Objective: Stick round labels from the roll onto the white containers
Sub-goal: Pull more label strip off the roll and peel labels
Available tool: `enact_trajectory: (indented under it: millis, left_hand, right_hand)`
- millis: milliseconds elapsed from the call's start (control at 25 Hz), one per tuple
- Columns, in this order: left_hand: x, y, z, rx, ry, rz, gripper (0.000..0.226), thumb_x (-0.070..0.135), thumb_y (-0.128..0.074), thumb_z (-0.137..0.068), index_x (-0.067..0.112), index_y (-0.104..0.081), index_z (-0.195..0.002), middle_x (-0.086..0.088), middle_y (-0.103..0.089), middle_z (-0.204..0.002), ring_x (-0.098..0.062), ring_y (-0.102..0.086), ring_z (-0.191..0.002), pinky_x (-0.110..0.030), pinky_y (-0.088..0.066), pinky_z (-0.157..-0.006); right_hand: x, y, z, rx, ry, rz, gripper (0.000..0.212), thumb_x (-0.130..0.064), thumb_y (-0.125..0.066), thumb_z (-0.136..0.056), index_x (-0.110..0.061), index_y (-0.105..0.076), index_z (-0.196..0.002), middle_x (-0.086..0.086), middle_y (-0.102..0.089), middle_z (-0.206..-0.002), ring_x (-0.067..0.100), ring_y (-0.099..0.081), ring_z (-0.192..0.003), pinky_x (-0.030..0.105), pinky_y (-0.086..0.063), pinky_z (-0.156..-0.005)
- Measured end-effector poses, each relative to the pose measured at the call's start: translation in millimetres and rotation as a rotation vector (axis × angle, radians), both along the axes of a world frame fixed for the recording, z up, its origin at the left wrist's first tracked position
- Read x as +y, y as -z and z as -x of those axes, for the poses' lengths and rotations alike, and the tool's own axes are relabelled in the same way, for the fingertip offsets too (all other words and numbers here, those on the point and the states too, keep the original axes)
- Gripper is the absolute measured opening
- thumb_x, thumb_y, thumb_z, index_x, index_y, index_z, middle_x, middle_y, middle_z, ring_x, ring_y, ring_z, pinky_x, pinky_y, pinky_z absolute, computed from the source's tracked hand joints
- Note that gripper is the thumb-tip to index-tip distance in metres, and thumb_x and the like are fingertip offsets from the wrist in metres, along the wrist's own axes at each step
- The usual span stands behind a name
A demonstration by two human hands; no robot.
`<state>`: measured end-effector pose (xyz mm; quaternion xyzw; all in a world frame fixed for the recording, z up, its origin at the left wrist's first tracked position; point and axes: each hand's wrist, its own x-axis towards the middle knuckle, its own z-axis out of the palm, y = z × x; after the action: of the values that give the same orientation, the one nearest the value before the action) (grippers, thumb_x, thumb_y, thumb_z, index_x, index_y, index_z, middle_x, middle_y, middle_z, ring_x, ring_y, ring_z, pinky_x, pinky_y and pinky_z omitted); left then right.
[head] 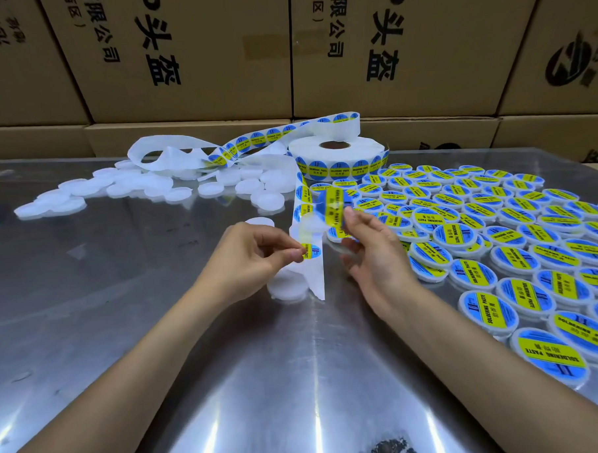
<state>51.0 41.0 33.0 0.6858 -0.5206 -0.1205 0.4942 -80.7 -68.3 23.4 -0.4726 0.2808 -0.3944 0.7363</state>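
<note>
The label roll (pixel 335 155) lies flat at the back centre. Its backing strip (pixel 316 280) runs down toward me, carrying round blue-and-yellow labels. My left hand (pixel 258 259) pinches the strip at one label (pixel 312 251). My right hand (pixel 374 257) grips a motion-blurred white container with a label on it (pixel 332 207), held just above the strip. A short pile of plain white containers (pixel 288 290) sits under the strip by my left hand. Several plain white containers (pixel 145 188) lie at the back left. Several labelled containers (pixel 518 251) cover the right side.
The work surface is a shiny metal table (pixel 158 335). Used backing strip (pixel 164 153) curls in loops behind the plain containers. Cardboard boxes (pixel 197 59) form a wall along the far edge. One plain container (pixel 259 222) lies alone above my left hand.
</note>
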Motion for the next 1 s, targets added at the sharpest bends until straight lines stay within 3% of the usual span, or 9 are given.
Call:
enact_trajectory:
  millis: [80, 200, 400, 520, 640, 760, 840, 920, 1000]
  left_hand:
    - [3.2, 1.5, -8.6, -0.053, -0.124, -0.022, 0.01, 0.015, -0.075, -0.079, 0.023, -0.076, -0.073, 0.008, -0.072, -0.068, -0.003, -0.057, -0.062, -0.023, -0.046, -0.065]
    - [9.0, 0.9, -22.3, -0.119, -0.315, -0.095, 0.005, 0.031, -0.079, -0.072, 0.028, -0.076, -0.07, 0.014, -0.07, -0.064, 0.004, -0.058, -0.061, -0.022, -0.047, -0.064]
    - [15.0, 1.7, -33.6, -0.299, -0.43, -0.31, 0.034, 0.041, -0.062, -0.086, 0.026, -0.068, -0.056, 0.018, -0.057, -0.045, -0.007, -0.054, -0.053, -0.026, -0.04, -0.058]
    - [14.2, 1.0, -33.9, -0.328, -0.434, -0.328, 0.016, 0.024, -0.062, -0.084, 0.029, -0.075, -0.076, 0.013, -0.07, -0.067, -0.014, -0.065, -0.075, -0.027, -0.048, -0.071]
    - [14.1, 0.5, -34.4, -0.291, -0.34, -0.329, 0.026, 0.015, -0.064, -0.076, 0.036, -0.074, -0.088, 0.013, -0.071, -0.095, -0.009, -0.063, -0.096, -0.024, -0.047, -0.085]
    - [12.3, -0.8, -26.0, -0.291, -0.166, -0.376, 0.019, 0.052, -0.069, -0.066, 0.044, -0.066, -0.083, 0.025, -0.064, -0.096, -0.001, -0.058, -0.1, -0.027, -0.037, -0.094]
    - [8.6, 4.6, -20.1, -0.405, -0.122, -0.534, 0.06, 0.081, -0.064, -0.051, 0.041, -0.061, -0.095, 0.025, -0.057, -0.102, 0.001, -0.051, -0.103, -0.045, -0.023, -0.107]
    - [4.8, 9.6, -15.0, -0.51, -0.131, -0.577, 0.068, 0.084, -0.061, -0.052, 0.037, -0.06, -0.101, 0.02, -0.055, -0.106, -0.002, -0.047, -0.104, -0.052, -0.015, -0.11]
    - [4.6, 8.4, -15.2, -0.493, -0.148, -0.506, 0.059, 0.078, -0.065, -0.056, 0.036, -0.062, -0.097, 0.018, -0.059, -0.099, -0.004, -0.051, -0.097, -0.048, -0.025, -0.107]
  right_hand:
    - [-10.4, -2.4, 5.6, 0.001, 0.036, -0.04, 0.01, -0.026, -0.064, -0.087, -0.025, -0.06, -0.077, -0.015, -0.059, -0.068, 0.004, -0.047, -0.065, 0.018, -0.039, -0.06]
    - [-15.6, -0.8, 7.2, 0.041, -0.002, -0.042, 0.006, -0.026, -0.066, -0.085, -0.024, -0.063, -0.08, -0.018, -0.062, -0.063, 0.004, -0.05, -0.068, 0.019, -0.04, -0.063]
    - [-17.2, -0.5, 6.1, 0.054, -0.031, -0.045, 0.007, -0.025, -0.067, -0.084, -0.023, -0.063, -0.079, -0.015, -0.063, -0.067, 0.006, -0.052, -0.071, 0.018, -0.042, -0.062]
    - [-17.1, 0.3, 6.0, 0.077, -0.057, -0.02, 0.006, -0.025, -0.067, -0.085, -0.024, -0.062, -0.08, -0.014, -0.062, -0.069, 0.006, -0.052, -0.071, 0.018, -0.042, -0.061]
    - [-16.5, -0.3, 6.1, 0.083, -0.071, -0.014, 0.008, -0.024, -0.066, -0.085, -0.024, -0.062, -0.078, -0.017, -0.063, -0.062, 0.006, -0.051, -0.071, 0.019, -0.042, -0.063]
    - [-16.0, -1.1, 6.6, 0.081, -0.086, -0.01, 0.014, -0.024, -0.067, -0.084, -0.023, -0.062, -0.072, -0.016, -0.063, -0.062, 0.006, -0.052, -0.071, 0.019, -0.043, -0.066]
    - [-15.3, -0.6, 6.5, 0.086, -0.094, 0.006, 0.016, -0.024, -0.068, -0.084, -0.023, -0.063, -0.069, -0.014, -0.062, -0.066, 0.006, -0.053, -0.071, 0.02, -0.043, -0.066]
    - [-14.2, -0.8, 6.1, 0.097, -0.104, 0.026, 0.017, -0.024, -0.068, -0.084, -0.023, -0.062, -0.068, -0.013, -0.061, -0.069, 0.006, -0.053, -0.072, 0.02, -0.044, -0.065]
    - [-13.5, -1.0, 5.5, 0.092, -0.116, 0.033, 0.017, -0.025, -0.068, -0.084, -0.023, -0.062, -0.068, -0.013, -0.061, -0.071, 0.007, -0.053, -0.074, 0.02, -0.044, -0.066]
